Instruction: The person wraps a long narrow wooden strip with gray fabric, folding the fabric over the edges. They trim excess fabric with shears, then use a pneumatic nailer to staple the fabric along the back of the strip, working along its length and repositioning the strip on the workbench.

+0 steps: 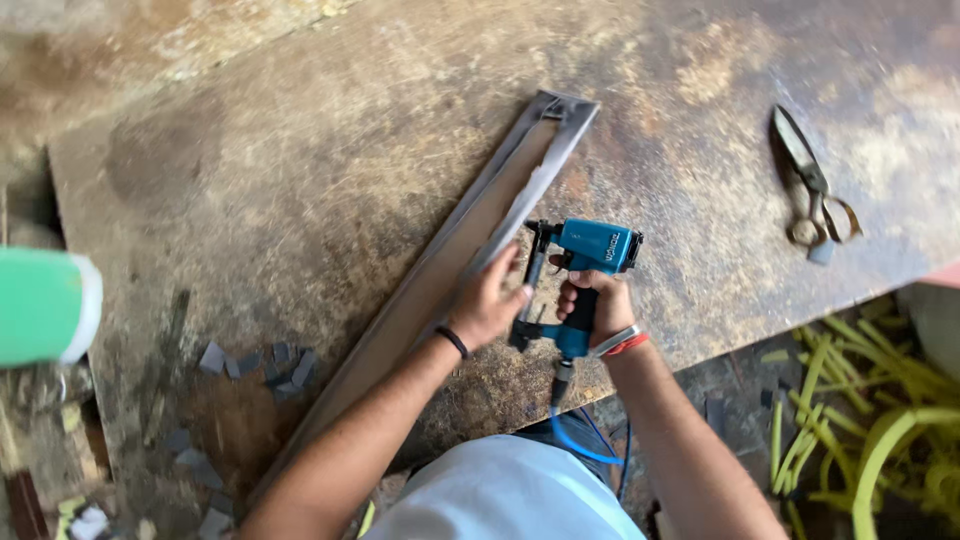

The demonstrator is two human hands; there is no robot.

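Two hands work at one long grey frame strip that lies slantwise across the worn brown workbench: the left hand lies fingers curled over the strip's edge, pinning it down, while the right hand is wrapped tight round the grip of a blue air stapler, its nose set just beside the strip. This looks like the fastening step; the next shot calls for the nose flat on the strip and the left fingers clear. Old shears lie well apart, small grey offcuts near the bench edge
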